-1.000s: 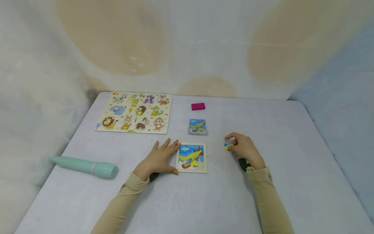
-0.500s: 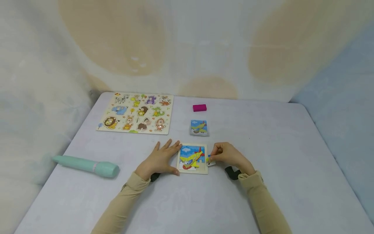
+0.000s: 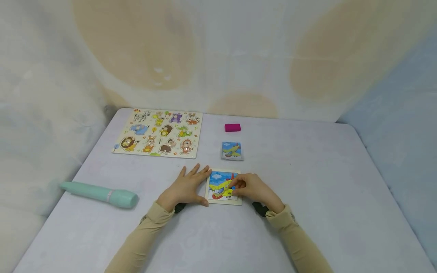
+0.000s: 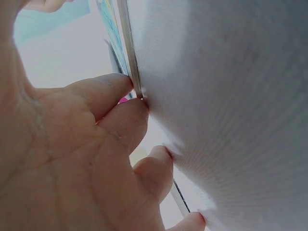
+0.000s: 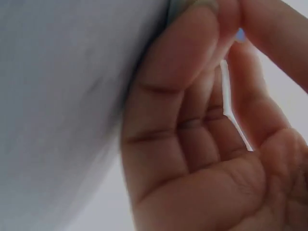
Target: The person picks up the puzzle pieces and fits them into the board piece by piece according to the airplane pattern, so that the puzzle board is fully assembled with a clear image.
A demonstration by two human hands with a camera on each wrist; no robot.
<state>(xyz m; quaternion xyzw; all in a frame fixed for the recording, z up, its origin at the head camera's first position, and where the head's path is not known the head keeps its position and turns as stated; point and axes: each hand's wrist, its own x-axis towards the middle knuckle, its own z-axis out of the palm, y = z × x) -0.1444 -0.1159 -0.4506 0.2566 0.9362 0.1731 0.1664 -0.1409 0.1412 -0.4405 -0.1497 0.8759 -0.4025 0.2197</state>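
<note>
A small square jigsaw puzzle of a yellow airplane lies in its wooden tray (image 3: pixel 225 203) on the table. My left hand (image 3: pixel 187 188) is spread flat at the tray's left side, forefinger at the upper left corner and thumb near the lower left. In the left wrist view, fingertips (image 4: pixel 126 83) meet the edge of the tray. Over the lower right part of the picture, my right hand (image 3: pixel 257 189) pinches a jigsaw piece (image 3: pixel 231 192) with yellow and blue on it. The right wrist view shows curled fingers (image 5: pixel 159 110), with the piece mostly hidden behind them.
Behind the tray lies a small airplane picture packet (image 3: pixel 231 151), with a magenta block (image 3: pixel 232 127) farther back. An animal peg puzzle board (image 3: pixel 174 152) occupies the back left. At the left lies a mint-green microphone-shaped object (image 3: pixel 99 193).
My right hand has carried the jigsaw piece leftward from the table at the right to over the tray's lower right part. The left hand stays at the tray's left side.
</note>
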